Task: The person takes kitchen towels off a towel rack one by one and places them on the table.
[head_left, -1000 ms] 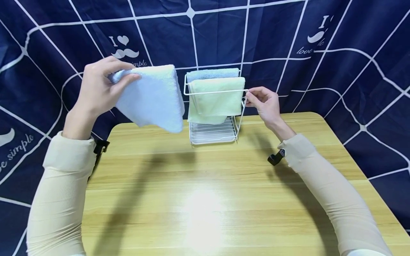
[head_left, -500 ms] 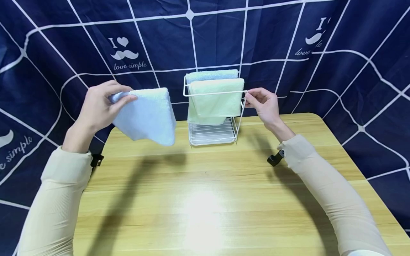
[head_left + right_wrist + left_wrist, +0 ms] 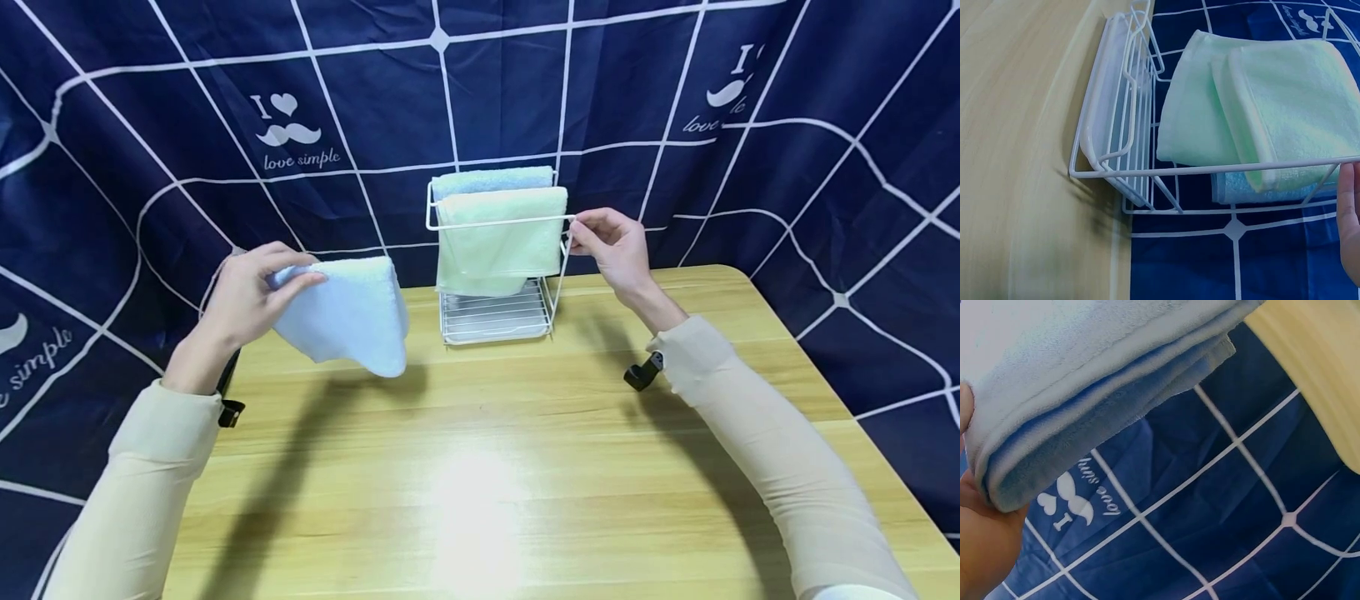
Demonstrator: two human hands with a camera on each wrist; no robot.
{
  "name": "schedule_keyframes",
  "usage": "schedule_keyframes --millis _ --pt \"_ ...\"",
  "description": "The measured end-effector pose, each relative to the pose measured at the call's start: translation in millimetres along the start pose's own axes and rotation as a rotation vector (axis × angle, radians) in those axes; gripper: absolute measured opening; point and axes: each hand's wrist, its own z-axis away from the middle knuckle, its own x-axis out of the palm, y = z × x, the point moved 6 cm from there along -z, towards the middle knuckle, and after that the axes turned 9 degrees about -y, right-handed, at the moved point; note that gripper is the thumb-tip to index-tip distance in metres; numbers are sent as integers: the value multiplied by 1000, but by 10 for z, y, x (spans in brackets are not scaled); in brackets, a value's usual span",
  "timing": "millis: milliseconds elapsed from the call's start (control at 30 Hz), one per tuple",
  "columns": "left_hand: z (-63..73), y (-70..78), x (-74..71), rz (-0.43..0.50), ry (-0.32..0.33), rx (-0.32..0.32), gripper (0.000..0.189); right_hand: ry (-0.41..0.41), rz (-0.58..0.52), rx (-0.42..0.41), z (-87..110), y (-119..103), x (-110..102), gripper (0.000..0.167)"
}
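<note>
My left hand (image 3: 251, 296) pinches the upper left corner of a folded light-blue towel (image 3: 348, 312), which hangs above the left part of the table. In the left wrist view the towel's stacked folds (image 3: 1085, 400) show between thumb and fingers. With thumb and fingertips my right hand (image 3: 617, 250) grips the top right corner of a white wire rack (image 3: 495, 223). A pale green towel (image 3: 502, 250) hangs over the rack, and a second blue towel (image 3: 491, 178) hangs behind it. The right wrist view shows the green towel (image 3: 1291, 100) draped in folds.
A white tray (image 3: 495, 333) sits at the rack's base, under a wire grid. The rack stands near the back edge of the wooden table (image 3: 480, 433). Dark blue cloth (image 3: 510, 83) with white lines hangs behind and at both sides.
My left hand has lowered the light-blue towel and brought it slightly away from the rack, toward the table. The right hand keeps its grip on the rack corner.
</note>
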Motion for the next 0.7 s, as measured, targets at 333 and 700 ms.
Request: schedule_keyframes --millis 333,700 --pt "216 -65 265 18 -48 6 12 3 -8 -12 1 -13 9 22" --pt "387 -128 488 11 -122 -22 13 -3 -1 -4 6 -14 16 25"
